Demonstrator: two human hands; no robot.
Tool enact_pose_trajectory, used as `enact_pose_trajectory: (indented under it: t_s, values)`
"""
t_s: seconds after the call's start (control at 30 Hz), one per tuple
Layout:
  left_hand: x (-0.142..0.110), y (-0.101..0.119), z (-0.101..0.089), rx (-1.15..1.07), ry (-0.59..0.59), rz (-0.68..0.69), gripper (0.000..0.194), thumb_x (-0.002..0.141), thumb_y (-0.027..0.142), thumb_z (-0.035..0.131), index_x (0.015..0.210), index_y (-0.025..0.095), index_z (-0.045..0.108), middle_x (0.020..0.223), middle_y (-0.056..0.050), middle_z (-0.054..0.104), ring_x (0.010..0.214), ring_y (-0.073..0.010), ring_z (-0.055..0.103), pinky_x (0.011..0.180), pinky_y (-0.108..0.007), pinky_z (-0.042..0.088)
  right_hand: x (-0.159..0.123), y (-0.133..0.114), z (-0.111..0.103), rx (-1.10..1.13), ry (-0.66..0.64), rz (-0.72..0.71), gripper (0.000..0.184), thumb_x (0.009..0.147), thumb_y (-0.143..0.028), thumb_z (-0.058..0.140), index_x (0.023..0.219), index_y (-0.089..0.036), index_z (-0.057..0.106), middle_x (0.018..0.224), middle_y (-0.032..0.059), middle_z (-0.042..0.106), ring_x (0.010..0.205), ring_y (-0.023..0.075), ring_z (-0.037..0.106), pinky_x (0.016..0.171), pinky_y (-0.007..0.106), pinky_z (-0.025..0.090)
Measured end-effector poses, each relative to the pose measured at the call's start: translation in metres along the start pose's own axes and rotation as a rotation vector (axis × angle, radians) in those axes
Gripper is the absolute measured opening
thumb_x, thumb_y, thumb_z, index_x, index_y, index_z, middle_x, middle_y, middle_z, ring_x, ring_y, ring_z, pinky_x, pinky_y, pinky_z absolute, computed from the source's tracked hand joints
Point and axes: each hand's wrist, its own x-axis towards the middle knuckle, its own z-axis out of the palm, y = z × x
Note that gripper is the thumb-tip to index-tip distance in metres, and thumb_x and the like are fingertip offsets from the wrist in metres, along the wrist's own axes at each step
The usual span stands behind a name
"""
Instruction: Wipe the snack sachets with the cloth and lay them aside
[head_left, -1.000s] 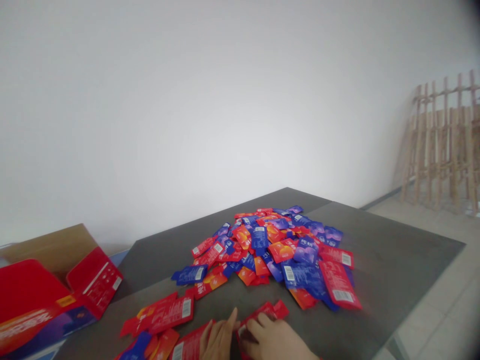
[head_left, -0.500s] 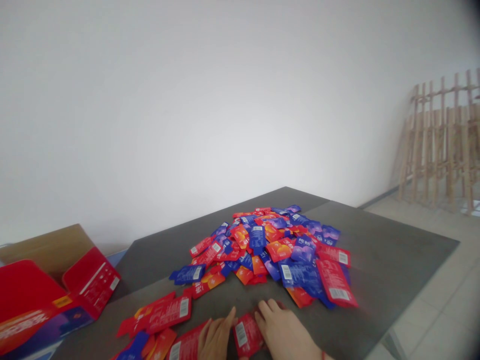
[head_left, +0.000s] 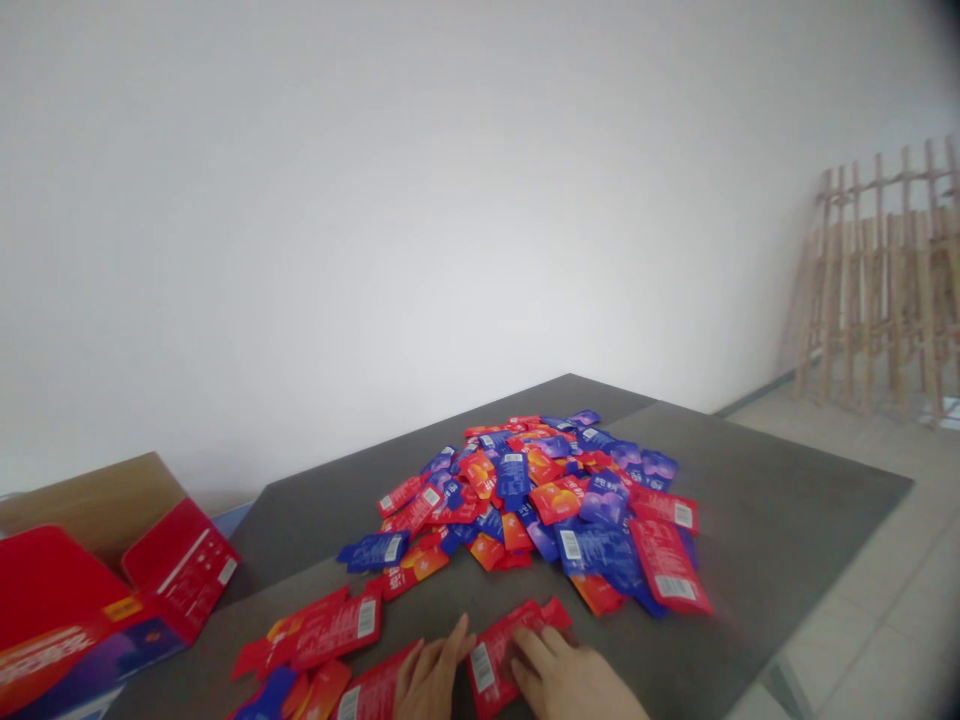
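A red packet lay flat on the dark desk at its near edge, slanting up to the right. The right hand rested on it with fingers spread and pressing down, gripping nothing. The left hand lay flat just beside the packet's left edge, fingers together and extended, its fingertip touching or nearly touching the packet; it held nothing. To the left, more red packets lay loose on the desk, some under the left hand. Beyond the hands, with a bare strip of desk between, a heap of red and blue packets covered the middle of the desk. At far left stood an open red carton, with a brown cardboard box behind it. A wooden lattice leaned against the white wall at right.
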Motion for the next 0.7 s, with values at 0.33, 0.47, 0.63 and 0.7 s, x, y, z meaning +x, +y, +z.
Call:
enact_pose_trajectory:
  t_s: [0.33, 0.47, 0.63, 0.7]
  values:
    - [-0.001, 0.003, -0.005, 0.060, -0.017, 0.006, 0.094, 0.067, 0.024, 0.073, 0.147, 0.031, 0.024, 0.127, 0.000, 0.066, 0.113, -0.0235, 0.061, 0.106, -0.044, 0.039, 0.009, -0.012, 0.005, 0.166, -0.211, -0.039, 0.012, 0.091, -0.034, 0.059, 0.093, -0.024, 0.066, 0.094, 0.0023, 0.063, 0.076, 0.0169, 0.057, 0.049, 0.021, 0.042]
    - [-0.002, -0.001, -0.001, 0.022, -0.031, -0.003, 0.103, 0.065, 0.029, 0.079, 0.149, 0.032, 0.021, 0.125, -0.001, 0.067, 0.112, -0.0263, 0.061, 0.107, -0.048, 0.038, -0.007, 0.011, -0.025, 0.171, -0.293, 0.031, 0.013, 0.088, -0.027, 0.061, 0.099, -0.027, 0.067, 0.104, 0.0027, 0.063, 0.087, 0.0199, 0.060, 0.057, 0.024, 0.048]
    - [-0.001, 0.003, 0.001, 0.015, -0.038, -0.040, 0.096, 0.061, 0.015, 0.068, 0.147, 0.029, 0.028, 0.123, 0.001, 0.068, 0.115, -0.0255, 0.059, 0.109, -0.048, 0.035, -0.008, 0.029, -0.043, 0.106, -0.424, 0.288, 0.049, 0.080, -0.005, 0.053, 0.126, -0.020, 0.061, 0.124, 0.0111, 0.059, 0.101, 0.0250, 0.060, 0.075, 0.030, 0.052]
    - [-0.001, 0.006, 0.000, 0.012, -0.041, -0.041, 0.094, 0.059, 0.012, 0.063, 0.146, 0.027, 0.030, 0.124, 0.000, 0.067, 0.116, -0.0243, 0.058, 0.110, -0.047, 0.034, -0.002, 0.030, -0.043, 0.089, -0.447, 0.368, 0.050, 0.080, 0.000, 0.047, 0.125, -0.017, 0.062, 0.120, 0.0131, 0.060, 0.100, 0.0241, 0.061, 0.077, 0.029, 0.051]
